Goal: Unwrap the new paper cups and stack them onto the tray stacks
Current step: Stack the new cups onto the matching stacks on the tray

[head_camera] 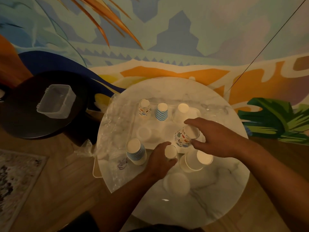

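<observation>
The right hand (215, 138) is clamped round a patterned cup stack (185, 136), thumb at the near side and fingers over the far side, holding it inverted and slightly tilted at the near right part of the tray (133, 121); whether its rim rests on the tray cannot be told. The left hand (160, 158) is curled round a second stack (170, 151), also base-up, just in front of the tray's near edge; its pattern is hidden by the fingers. On the tray's far side stand three inverted stacks: a patterned one (144, 108), a blue-striped one (161, 112) and a plain white one (183, 111). Off the tray, on the marble table (209, 190), a further striped stack (136, 150) stands to the left and a white stack (197, 160) to the right, both apparently unwrapped and awaiting placement. Loose clear wrap (110, 128) lies along the table's left edge. Assessment: the cups are light, thin-walled and easily crushed; nested stacks can separate or telescope if lifted by the top cup alone. Hold should be taken low on the side wall, round the whole stack, with light pressure, and each stack lowered squarely onto its matching pattern. A clear box (56, 101) sits on a dark stool (20, 118) to the left.
</observation>
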{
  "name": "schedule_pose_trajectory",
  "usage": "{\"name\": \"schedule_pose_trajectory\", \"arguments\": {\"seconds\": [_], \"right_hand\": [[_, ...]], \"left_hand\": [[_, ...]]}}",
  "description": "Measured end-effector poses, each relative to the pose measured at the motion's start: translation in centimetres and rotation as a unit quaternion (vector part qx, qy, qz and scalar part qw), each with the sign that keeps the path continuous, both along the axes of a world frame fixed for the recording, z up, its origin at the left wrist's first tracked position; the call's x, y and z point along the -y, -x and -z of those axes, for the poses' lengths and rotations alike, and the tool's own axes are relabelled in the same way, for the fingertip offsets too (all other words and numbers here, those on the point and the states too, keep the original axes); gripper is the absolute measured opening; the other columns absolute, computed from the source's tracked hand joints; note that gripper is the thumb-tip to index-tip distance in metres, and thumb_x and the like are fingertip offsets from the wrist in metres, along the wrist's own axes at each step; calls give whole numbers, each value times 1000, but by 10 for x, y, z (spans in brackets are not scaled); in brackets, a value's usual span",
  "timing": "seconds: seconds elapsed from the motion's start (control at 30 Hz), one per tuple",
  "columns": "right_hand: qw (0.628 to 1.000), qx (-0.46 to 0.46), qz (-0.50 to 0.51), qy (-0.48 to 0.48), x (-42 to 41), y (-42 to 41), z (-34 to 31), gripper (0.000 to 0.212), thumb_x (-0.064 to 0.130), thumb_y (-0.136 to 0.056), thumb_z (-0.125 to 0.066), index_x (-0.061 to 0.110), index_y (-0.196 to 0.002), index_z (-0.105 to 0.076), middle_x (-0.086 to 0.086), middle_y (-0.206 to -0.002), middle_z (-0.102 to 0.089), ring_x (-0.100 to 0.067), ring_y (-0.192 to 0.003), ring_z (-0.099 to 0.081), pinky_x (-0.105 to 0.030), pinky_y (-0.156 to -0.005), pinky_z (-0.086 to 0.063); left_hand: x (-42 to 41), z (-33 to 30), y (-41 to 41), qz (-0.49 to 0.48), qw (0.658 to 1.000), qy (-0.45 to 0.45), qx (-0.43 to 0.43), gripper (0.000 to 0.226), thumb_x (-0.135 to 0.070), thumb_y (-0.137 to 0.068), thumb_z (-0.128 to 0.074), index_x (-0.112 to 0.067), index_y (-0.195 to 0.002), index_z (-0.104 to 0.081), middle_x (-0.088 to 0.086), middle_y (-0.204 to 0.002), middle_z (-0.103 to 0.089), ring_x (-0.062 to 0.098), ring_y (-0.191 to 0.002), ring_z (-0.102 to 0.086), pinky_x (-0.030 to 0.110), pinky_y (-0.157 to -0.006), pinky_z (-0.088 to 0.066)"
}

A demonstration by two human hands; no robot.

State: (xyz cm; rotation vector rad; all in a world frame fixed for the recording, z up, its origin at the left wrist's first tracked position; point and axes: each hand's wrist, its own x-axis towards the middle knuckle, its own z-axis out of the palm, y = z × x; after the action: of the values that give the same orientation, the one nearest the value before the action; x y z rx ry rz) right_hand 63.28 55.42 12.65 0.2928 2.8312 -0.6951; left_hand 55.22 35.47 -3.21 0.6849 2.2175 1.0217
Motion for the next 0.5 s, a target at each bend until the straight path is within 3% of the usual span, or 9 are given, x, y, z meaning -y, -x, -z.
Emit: {"name": "schedule_pose_trajectory", "arguments": {"seconds": [0.2,0.27,0.43,0.5], "right_hand": [[998,-36,34,35,-12,-2,5,68,35,-90,-72,36,-149,-37,10,-147,-48,-12,-129,-50,-33,-103,-47],[997,-47,54,41,-16,2,5,71,35,-90,-73,35,-150,-35,10,-148,-47,-11,-129,-49,-31,-103,-47],[991,-85,85,57,-20,22,-3,60,29,-89,-75,33,-139,-42,20,-126,-50,-3,-109,-50,-14,-87,-41],[990,-100,88,53,-21,35,-6,60,27,-89,-75,27,-140,-45,16,-128,-52,-2,-109,-49,-11,-86,-39]], "left_hand": [[11,-29,-5,-7,998,-46,-30,69,-36,-78,-84,-21,-138,-52,-8,-133,-60,5,-119,-54,23,-104,-43],[16,-48,-5,-4,997,-62,-36,67,-38,-78,-83,-22,-137,-53,-11,-130,-60,1,-115,-53,20,-101,-43],[32,-97,6,-14,992,-115,-53,66,-42,-75,-85,-27,-133,-56,-17,-126,-61,-1,-115,-57,22,-100,-47],[35,-115,18,-21,989,-133,-60,65,-39,-75,-86,-28,-132,-57,-18,-125,-62,-1,-114,-58,22,-97,-50]]}}
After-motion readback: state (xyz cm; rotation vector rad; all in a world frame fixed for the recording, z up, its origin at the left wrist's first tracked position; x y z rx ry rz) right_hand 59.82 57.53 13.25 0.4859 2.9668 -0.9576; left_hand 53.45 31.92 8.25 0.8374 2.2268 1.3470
